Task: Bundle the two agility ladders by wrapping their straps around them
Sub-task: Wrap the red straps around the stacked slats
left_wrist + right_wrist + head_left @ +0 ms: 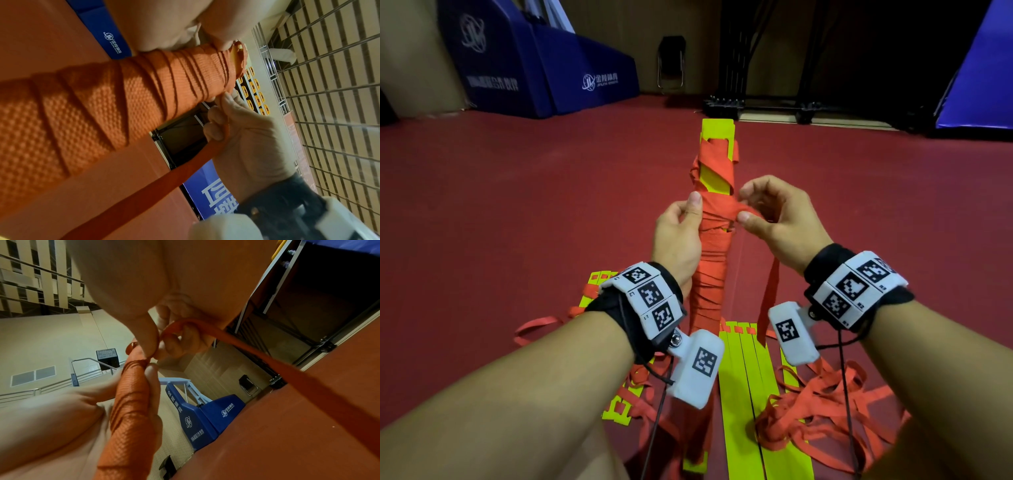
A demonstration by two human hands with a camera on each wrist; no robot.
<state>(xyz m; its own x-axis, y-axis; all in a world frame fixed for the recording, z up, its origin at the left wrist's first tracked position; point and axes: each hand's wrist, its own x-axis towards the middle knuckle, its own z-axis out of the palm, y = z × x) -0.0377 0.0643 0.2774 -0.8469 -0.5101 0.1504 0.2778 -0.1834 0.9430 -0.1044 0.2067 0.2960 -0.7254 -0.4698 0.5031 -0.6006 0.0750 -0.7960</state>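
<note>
Orange webbing covers most of the first ladder bundle, which the person holds raised off the red floor, its far end pointing away and its yellow rungs bare only near that tip. The left hand is closed around the bundle's middle, thumb laid flat on the turns, evidently to pin the finished wraps so they cannot slacken. The right hand pinches the working strap between thumb and curled fingers right at the bundle's right side. The right wrist view shows the strap looped over a fingertip, which suggests a tuck or knot is being formed; I cannot tell which. From that pinch the strap's free length drops to the floor.

Status of the task: 1 bundle is nearly wrapped, with its end not yet secured. The second ladder lies flat on the floor at the near edge of view, directly below the wrists, its yellow rungs stacked side by side but unwrapped. Its loose strap pile lies tangled just to its right.

Risk noted: releasing the left hand's hold before the end is locked would likely let the upper turns loosen.
</note>
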